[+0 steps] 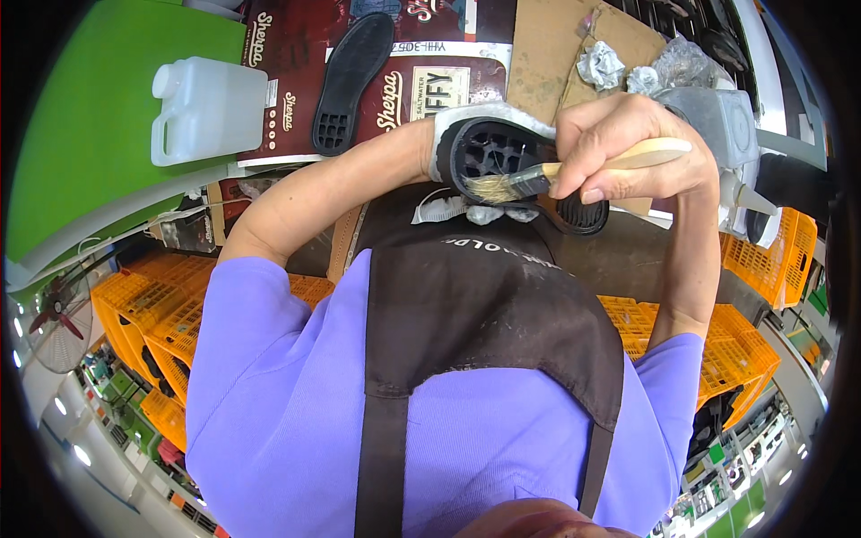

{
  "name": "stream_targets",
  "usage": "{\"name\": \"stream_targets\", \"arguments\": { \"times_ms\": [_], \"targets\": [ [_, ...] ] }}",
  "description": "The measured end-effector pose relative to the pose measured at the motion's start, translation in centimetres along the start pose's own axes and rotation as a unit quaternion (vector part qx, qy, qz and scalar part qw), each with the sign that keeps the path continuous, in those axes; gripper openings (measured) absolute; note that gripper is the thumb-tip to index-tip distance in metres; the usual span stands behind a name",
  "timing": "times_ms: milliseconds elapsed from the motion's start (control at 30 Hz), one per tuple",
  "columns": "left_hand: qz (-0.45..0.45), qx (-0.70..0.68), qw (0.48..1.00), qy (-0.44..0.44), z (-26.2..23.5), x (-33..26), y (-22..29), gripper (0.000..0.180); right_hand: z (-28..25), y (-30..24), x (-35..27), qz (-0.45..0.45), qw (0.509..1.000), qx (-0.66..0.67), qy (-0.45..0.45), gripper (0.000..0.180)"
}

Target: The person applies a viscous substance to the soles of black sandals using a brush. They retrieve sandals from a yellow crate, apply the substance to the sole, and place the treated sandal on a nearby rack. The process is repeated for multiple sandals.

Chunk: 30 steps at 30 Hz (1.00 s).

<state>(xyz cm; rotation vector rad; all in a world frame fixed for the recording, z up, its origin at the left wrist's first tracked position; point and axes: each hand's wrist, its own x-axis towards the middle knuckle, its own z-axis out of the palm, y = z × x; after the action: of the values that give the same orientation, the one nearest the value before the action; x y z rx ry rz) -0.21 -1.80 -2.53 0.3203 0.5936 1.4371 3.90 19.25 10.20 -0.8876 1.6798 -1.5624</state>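
My right hand [619,148] grips a paintbrush [650,154] with a pale wooden handle. Its bristles touch the gridded heel end of a black shoe sole [491,152]. That sole rests in my left hand [482,215], which seems to wear a white glove. White fingertips show along the sole's near edge, while the rest of the hand is mostly hidden beneath. Close by, under my right hand, is a round, ribbed black piece [583,215]; whether it belongs to another sole I cannot tell. Farther left, a second black sole [354,81] lies on dark red printed cardboard [300,54].
A translucent white jug [215,108] stands at the left beside a green surface [99,117]. At the right are crumpled paper [601,65], clear plastic [686,63], a greyish container [722,121] and a bottle with a white nozzle [749,197]. Orange crates [161,305] flank me.
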Motion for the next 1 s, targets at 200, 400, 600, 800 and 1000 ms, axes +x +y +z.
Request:
{"name": "stream_targets", "arguments": {
  "times_ms": [200,400,600,800,1000],
  "targets": [
    [-0.072,-0.158,0.978,0.114,2.0,-0.8,1.3,0.030,0.6,1.1,-2.4,0.034,0.998,-0.013,0.058,0.018],
    [-0.054,-0.209,0.971,0.105,1.8,-1.1,1.5,0.034,1.2,1.2,-5.7,0.100,0.985,-0.080,0.114,0.019],
    [0.025,-0.255,0.963,0.082,2.1,-0.5,1.9,0.060,3.5,-1.8,-8.3,0.090,0.895,-0.277,0.338,0.014],
    [0.063,-0.305,0.939,0.147,5.5,0.0,3.0,0.062,6.4,-1.6,-5.6,-0.020,0.865,-0.340,0.367,0.024],
    [0.057,-0.272,0.960,0.007,3.5,-1.0,1.7,0.058,6.3,0.7,-5.0,-0.036,0.848,-0.352,0.395,0.028]
  ]
}}
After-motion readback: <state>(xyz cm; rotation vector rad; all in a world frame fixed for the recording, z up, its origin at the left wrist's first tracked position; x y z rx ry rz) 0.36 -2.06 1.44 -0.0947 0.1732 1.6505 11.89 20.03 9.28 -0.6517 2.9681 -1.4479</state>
